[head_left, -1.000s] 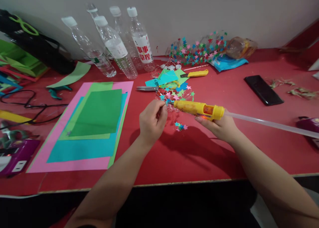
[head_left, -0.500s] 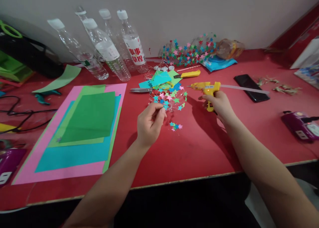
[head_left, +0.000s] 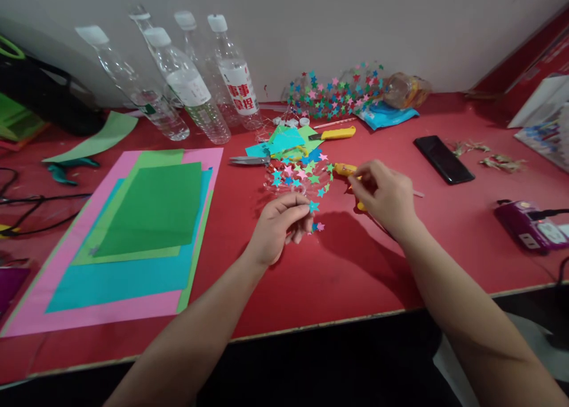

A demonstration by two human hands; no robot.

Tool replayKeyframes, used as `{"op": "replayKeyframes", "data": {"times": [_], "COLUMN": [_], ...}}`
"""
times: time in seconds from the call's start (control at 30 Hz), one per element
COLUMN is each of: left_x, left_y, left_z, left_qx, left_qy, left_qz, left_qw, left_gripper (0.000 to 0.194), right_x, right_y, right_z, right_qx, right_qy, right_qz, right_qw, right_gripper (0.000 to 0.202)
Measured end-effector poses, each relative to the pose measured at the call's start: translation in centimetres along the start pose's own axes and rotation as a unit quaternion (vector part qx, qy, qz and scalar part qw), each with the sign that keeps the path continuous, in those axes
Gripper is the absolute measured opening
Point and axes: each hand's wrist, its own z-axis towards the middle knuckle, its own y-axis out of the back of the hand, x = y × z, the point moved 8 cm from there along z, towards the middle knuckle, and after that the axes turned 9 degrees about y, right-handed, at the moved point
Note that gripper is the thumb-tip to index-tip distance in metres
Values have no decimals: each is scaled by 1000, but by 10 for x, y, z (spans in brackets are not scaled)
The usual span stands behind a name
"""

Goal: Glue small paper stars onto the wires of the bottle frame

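Observation:
A small light-blue paper star [head_left: 313, 207] is pinched between the thumb and fingertips of my left hand [head_left: 278, 226]. Just behind it sits a clear plastic piece dotted with colored stars [head_left: 300, 175]. Partly hidden by my left fingers, a few loose stars [head_left: 320, 227] lie on the table. My right hand [head_left: 389, 198] hovers over the yellow glue gun [head_left: 345, 169], its thumb and fingers apart and holding nothing. The glue gun rests on the tabletop, its handle mostly covered by that hand, with its glue stick [head_left: 418, 194] poking out to the right.
Scissors [head_left: 249, 160], a yellow utility knife [head_left: 338, 134] and paper scraps [head_left: 287, 139] lie behind. Colored sheets [head_left: 151, 208] are stacked left, below several plastic bottles [head_left: 240, 87]. A star-covered bottle [head_left: 333, 96] lies at the wall. A phone [head_left: 444, 159] and purple power strip [head_left: 531, 226] lie right.
My right hand has let go of the glue gun, which now lies on the table, and has moved slightly left. My left hand has shifted right and down; the blue star in it shows clearly.

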Motion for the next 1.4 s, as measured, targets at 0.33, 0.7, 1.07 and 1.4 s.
{"op": "replayKeyframes", "data": {"times": [0.33,0.7,1.07,1.4], "left_x": [20,-40,-26,-24], "left_y": [-15,17,12,11], "left_z": [-1,-20,-12,-10], "left_qx": [74,-207,-212,-197], "left_qy": [136,-177,-206,-194], "left_qz": [-47,374,465,433], "left_qw": [987,887,835,858], "left_gripper": [12,11,16,25], "right_x": [73,72,80,78], "right_y": [-3,11,-16,-20], "right_z": [-22,-23,-21,-20], "right_qx": [29,-45,-67,-71], "right_qy": [251,265,313,324], "right_qz": [283,154,59,50], "right_qw": [925,951,946,942], "right_gripper": [9,5,11,10]}}
